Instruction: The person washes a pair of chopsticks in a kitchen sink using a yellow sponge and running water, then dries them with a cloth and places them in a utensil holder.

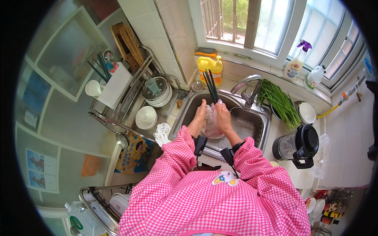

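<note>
Over the stainless steel sink [189, 110], a pale pink-and-white dishcloth [211, 119] is pressed between my two hands. My left hand [200, 115] lies along the cloth's left side with the thumb up. From the right, my right hand [223, 116] grips the cloth, fingers bent around it. A bundle of dark chopsticks [210, 85] sticks up out of the cloth and leans over the sink's back rim. Their lower ends are hidden in the cloth. Behind and right of my hands arches the chrome faucet [246, 84]. A wire rack [246, 125] sits in the sink's right part.
Left of the sink are stacked plates [159, 96], white bowls [146, 117] and a white rag [161, 133]. A yellow detergent jug [210, 69] stands behind. To the right are green chives [277, 101], a bowl [307, 112] and a blender jug [296, 146]. A spray bottle [296, 65] stands on the sill.
</note>
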`<action>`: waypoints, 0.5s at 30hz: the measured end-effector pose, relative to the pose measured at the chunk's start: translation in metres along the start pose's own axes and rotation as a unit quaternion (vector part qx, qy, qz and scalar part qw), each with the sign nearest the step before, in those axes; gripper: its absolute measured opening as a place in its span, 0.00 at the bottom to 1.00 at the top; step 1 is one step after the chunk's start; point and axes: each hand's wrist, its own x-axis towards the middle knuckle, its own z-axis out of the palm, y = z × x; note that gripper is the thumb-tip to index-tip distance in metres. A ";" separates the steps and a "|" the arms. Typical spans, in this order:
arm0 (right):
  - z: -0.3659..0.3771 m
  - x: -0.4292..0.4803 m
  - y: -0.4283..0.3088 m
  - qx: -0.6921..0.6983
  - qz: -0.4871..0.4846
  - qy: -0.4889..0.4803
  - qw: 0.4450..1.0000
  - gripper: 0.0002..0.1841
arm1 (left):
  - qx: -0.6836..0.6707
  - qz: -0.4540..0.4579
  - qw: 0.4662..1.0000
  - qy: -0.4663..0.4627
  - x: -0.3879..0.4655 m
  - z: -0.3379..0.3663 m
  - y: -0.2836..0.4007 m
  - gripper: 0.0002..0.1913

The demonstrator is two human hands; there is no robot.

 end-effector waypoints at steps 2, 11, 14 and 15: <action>-0.009 0.005 0.006 0.007 -0.017 -0.003 1.000 0.20 | 0.152 0.079 0.985 0.030 -0.012 0.005 0.024 0.27; -0.008 0.004 0.011 0.153 0.004 -0.105 0.983 0.18 | 0.132 0.183 0.974 0.030 -0.018 0.049 0.055 0.09; -0.015 0.003 0.008 0.265 0.047 -0.119 0.956 0.18 | 0.108 0.172 0.979 0.016 -0.016 0.048 0.054 0.08; -0.017 0.003 0.007 0.303 0.075 -0.124 0.942 0.18 | 0.101 0.165 0.981 0.007 -0.016 0.048 0.055 0.08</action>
